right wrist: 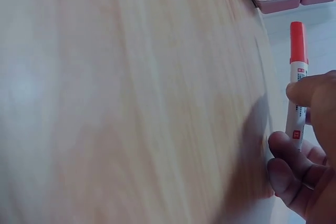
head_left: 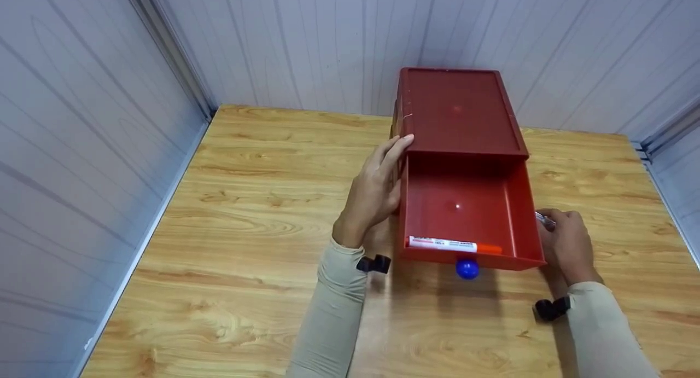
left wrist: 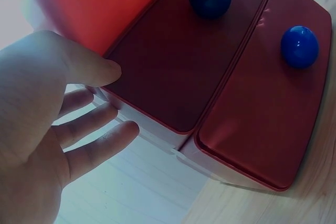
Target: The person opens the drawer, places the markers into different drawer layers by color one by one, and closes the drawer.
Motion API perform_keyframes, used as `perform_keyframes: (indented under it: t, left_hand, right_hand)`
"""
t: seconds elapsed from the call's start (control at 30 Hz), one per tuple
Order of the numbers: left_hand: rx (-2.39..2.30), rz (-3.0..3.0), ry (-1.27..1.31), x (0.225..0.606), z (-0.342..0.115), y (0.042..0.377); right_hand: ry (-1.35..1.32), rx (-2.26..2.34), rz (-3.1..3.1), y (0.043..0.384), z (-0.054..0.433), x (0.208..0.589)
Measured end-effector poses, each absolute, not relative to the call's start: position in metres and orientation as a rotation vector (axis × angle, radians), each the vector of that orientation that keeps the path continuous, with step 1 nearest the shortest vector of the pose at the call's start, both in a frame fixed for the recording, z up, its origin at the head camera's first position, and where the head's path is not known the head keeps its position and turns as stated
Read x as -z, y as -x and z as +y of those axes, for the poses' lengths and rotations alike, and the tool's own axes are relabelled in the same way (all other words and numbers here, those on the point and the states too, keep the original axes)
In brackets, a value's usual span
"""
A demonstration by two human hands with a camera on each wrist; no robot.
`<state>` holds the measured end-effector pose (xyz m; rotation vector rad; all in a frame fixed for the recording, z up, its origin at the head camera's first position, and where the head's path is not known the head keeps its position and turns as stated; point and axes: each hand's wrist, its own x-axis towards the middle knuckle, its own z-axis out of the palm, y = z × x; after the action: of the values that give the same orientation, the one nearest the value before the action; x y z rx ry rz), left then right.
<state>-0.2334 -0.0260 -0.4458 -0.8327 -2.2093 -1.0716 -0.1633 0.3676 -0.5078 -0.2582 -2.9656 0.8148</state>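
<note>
A dark red cabinet [head_left: 459,110] has its top drawer [head_left: 465,203] pulled out in the head view. Inside, along the drawer's front wall, lies a white marker with an orange-red cap [head_left: 448,243]. My left hand [head_left: 372,189] rests against the cabinet's left side, fingers extended; in the left wrist view its thumb touches the corner of a drawer front below the pulled-out one. To the right of the drawer, my right hand [head_left: 571,244] pinches another marker [right wrist: 298,69], white with a red cap, between thumb and fingers. The cap end points away from the palm.
A blue knob [head_left: 467,268] sticks out from the open drawer's front. Two lower drawers bear blue knobs [left wrist: 299,47]. The cabinet stands on a wood-grain table [head_left: 246,219], near the back wall panel [head_left: 306,44]; another panel [head_left: 71,148] borders the left side.
</note>
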Motion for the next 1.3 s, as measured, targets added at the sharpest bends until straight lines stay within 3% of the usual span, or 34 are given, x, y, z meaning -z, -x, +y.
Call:
perform_keyframes:
  t: [0.47,0.8,1.3]
  left_hand:
    - [1.077,-2.218,0.818,0.445,-0.025,0.234]
    - [1.087,-2.219,0.819,0.445,-0.026,0.233]
    - [1.077,-2.224,0.814,0.445,-0.026,0.233]
  right_hand:
    - [0.196,-0.956,-2.836,0.158,0.356,0.486]
    - [0.357,-1.243,-2.764,0.151,0.344,0.472]
    - [0.381,-1.500,-2.464,0.141,0.326,0.453]
